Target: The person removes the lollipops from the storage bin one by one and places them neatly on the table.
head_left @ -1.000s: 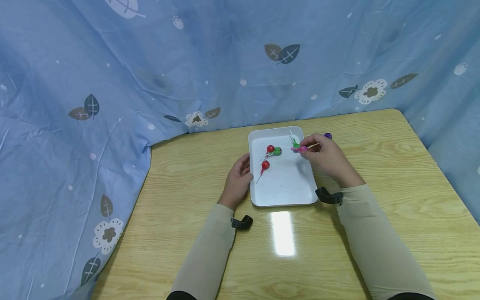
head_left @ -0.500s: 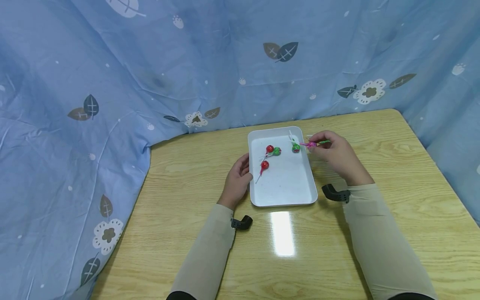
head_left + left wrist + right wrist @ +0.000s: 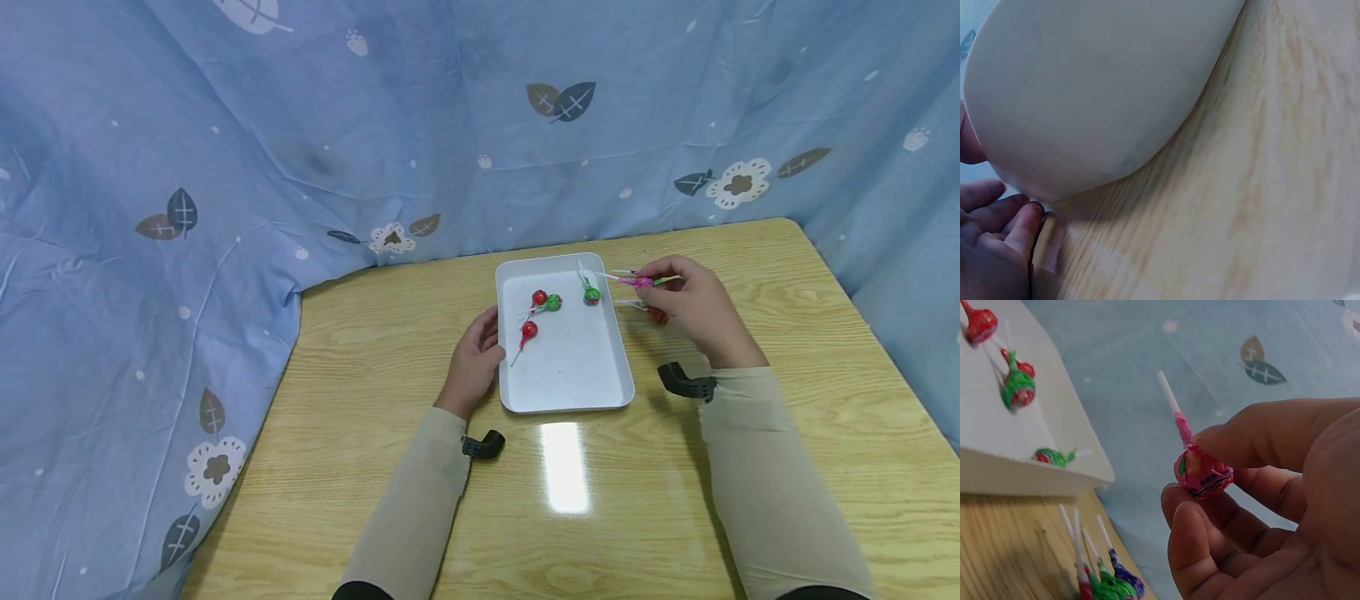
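Note:
In the head view my right hand (image 3: pixel 697 312) is just past the right side of a white tray (image 3: pixel 573 367). Thumb and fingers pinch a pink-wrapped lollipop (image 3: pixel 1200 469) by its head, its white stick pointing toward the tray. My left hand (image 3: pixel 475 358) rests against the tray's left wall with fingers loosely bent and thumb at the rim. Inside the tray lie two green lollipops (image 3: pixel 591 295) and two red ones (image 3: pixel 529 330). On the table below my right hand are more lollipops, including a green one (image 3: pixel 1110 584), a purple one (image 3: pixel 1127 575) and a red one (image 3: pixel 658 316).
The tray stands on a light wood table (image 3: pixel 375 375). A blue patterned cloth (image 3: pixel 450 125) hangs along the back and left side. Dark wrist mounts (image 3: pixel 483 446) sit on both forearms.
My right hand has moved right with the pink lollipop, from over the tray to beyond its right wall. The red lollipop on the table has come into sight. My left hand and the tray stay put.

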Demonstrator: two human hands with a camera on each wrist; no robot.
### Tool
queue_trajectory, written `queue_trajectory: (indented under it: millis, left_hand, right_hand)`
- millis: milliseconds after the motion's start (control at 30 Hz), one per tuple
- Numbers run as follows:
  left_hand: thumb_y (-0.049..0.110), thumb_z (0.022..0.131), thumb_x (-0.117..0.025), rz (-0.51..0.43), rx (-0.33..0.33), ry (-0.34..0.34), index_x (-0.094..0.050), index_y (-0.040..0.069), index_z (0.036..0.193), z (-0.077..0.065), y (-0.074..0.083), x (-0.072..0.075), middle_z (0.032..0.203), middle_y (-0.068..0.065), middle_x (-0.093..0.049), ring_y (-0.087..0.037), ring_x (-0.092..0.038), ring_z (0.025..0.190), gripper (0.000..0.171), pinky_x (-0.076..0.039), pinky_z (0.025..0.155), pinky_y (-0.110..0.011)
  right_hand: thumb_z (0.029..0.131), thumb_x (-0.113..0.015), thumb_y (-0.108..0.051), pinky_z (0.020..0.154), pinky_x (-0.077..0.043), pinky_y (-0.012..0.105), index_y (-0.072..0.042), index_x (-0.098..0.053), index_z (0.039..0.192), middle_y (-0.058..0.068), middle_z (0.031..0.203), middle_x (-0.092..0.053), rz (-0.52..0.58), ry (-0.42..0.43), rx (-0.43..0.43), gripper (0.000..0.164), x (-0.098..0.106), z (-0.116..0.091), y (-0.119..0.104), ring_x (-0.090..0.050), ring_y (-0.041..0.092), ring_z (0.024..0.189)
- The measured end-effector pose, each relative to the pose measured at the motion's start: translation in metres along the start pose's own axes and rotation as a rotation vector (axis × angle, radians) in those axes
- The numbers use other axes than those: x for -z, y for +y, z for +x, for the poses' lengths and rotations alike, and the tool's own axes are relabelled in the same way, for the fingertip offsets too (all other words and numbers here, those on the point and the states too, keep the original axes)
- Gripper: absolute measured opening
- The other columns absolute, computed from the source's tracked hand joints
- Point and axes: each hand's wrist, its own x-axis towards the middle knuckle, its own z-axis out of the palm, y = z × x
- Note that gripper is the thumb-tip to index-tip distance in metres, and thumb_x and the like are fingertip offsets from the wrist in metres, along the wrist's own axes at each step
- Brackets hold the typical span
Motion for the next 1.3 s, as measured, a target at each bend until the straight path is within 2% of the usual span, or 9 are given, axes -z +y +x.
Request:
queue_trajectory:
  millis: [200,467,733,900,1100,1300]
  left_hand:
    - [-0.005,0.098,-0.051,-0.003,-0.006,-0.006,-0.041,0.005,0.167,-0.001,0.0,0.001,0.162,-0.009,-0.051,-0.019,-0.055,0.142,0.07,-0.047,0.115,-0.032]
    - [-0.006,0.097,-0.051,-0.014,-0.001,-0.003,-0.042,0.006,0.167,-0.002,0.0,0.0,0.162,-0.01,-0.052,-0.02,-0.055,0.142,0.071,-0.047,0.115,-0.033]
    - [-0.006,0.098,-0.052,-0.015,-0.006,-0.01,-0.042,0.004,0.167,0.001,0.0,-0.002,0.162,-0.011,-0.051,-0.019,-0.054,0.143,0.07,-0.046,0.115,-0.03]
    - [-0.007,0.098,-0.051,-0.01,-0.007,-0.01,-0.042,0.005,0.166,0.002,0.0,-0.003,0.162,-0.01,-0.052,-0.019,-0.054,0.143,0.07,-0.046,0.115,-0.032]
    - [-0.007,0.097,-0.051,-0.01,-0.01,-0.007,-0.043,0.006,0.166,0.002,-0.001,-0.001,0.162,-0.009,-0.052,-0.019,-0.054,0.143,0.071,-0.046,0.116,-0.032]
    - [-0.005,0.097,-0.052,-0.002,-0.014,-0.008,-0.043,0.005,0.166,0.001,0.0,0.002,0.161,-0.01,-0.052,-0.021,-0.055,0.142,0.071,-0.046,0.116,-0.033]
  right_hand:
    - [0.107,-0.072,-0.021,0.076,-0.056,0.031,-0.001,-0.065,0.134,0.014,0.129,-0.059,-0.035,0.024,-0.009,0.035,0.007,0.0,0.004,-0.058,0.027,0.105]
    - [0.108,-0.069,-0.019,0.078,-0.058,0.031,0.001,-0.063,0.134,0.016,0.132,-0.058,-0.052,0.027,-0.007,0.033,0.008,-0.002,0.005,-0.056,0.028,0.107]
    - [0.109,-0.068,-0.023,0.08,-0.058,0.027,0.002,-0.062,0.137,0.018,0.133,-0.057,-0.063,0.039,-0.023,0.038,0.014,-0.01,0.025,-0.057,0.028,0.107]
    - [0.108,-0.068,-0.021,0.075,-0.054,0.022,0.003,-0.064,0.137,0.018,0.132,-0.058,-0.093,0.051,-0.031,0.037,0.018,-0.016,0.036,-0.055,0.027,0.106]
    - [0.109,-0.067,-0.021,0.074,-0.054,0.025,0.003,-0.064,0.135,0.019,0.131,-0.059,-0.086,0.035,-0.049,0.036,0.016,-0.017,0.044,-0.056,0.025,0.104]
    - [0.108,-0.069,-0.022,0.072,-0.052,0.025,0.002,-0.064,0.135,0.019,0.133,-0.058,-0.132,0.022,-0.066,0.036,0.015,-0.017,0.047,-0.055,0.028,0.106]
